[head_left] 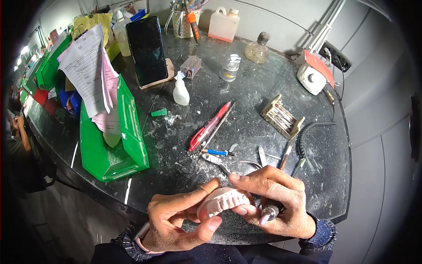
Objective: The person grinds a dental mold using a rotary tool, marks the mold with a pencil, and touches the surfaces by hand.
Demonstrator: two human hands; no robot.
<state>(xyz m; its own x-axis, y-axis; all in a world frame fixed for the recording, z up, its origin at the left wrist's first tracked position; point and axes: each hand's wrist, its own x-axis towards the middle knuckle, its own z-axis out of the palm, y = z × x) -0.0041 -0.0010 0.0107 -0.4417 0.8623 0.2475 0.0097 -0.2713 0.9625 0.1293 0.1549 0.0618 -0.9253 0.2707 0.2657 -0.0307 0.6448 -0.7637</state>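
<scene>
A pale pink-white dental cast (226,201) with a row of teeth is held low in the centre. My left hand (182,215) grips its left side between thumb and fingers. On the right side, the thumb and index finger of my right hand (281,198) touch the cast. That same hand also holds a metal handpiece (270,212) with a pale tip, its body partly hidden by the fingers. Just beyond the cast lie a metal tool (213,159), a blue pencil (217,152) and a red pen (210,126) on the dusty dark table (176,141).
A green bin (101,163) with papers (88,75) stands left. Behind are a phone (147,50) on a stand, a white dropper bottle (181,90) and glass jars. At right are a bur holder (282,118), a coiled cord (302,136) and a control box (313,78). A person's hand shows far left.
</scene>
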